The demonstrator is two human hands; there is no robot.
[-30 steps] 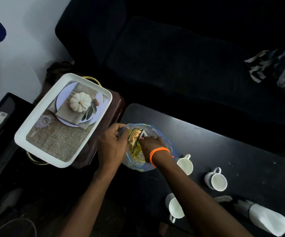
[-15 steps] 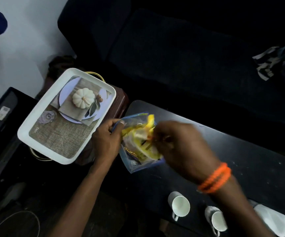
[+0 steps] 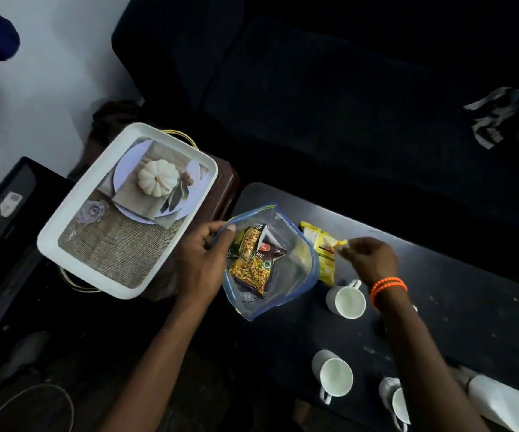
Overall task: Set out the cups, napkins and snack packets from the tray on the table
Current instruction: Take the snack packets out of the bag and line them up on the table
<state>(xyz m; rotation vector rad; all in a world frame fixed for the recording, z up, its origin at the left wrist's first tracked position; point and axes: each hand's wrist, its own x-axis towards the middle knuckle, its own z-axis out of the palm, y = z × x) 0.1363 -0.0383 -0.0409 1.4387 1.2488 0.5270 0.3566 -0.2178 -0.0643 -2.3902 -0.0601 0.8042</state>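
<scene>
A yellow snack packet (image 3: 323, 247) is pinched at its corner by the right hand (image 3: 369, 258) — just left of that hand, low over the bench (image 3: 457, 307). The clear bag (image 3: 270, 263) is gripped at its rim by the left hand (image 3: 203, 260) — more packets are seen inside.

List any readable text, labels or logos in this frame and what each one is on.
"URE": partial letters on the dark snack packet inside the clear zip bag; the rest of the word is hidden.
Red round logo and small green mark on the same packet: too small to read.
Yellow snack packet pinched by the right hand: print blurred, unreadable.
Sticker on the black box at left: too blurred to read.
Small mark on the tray print: illegible.
</scene>
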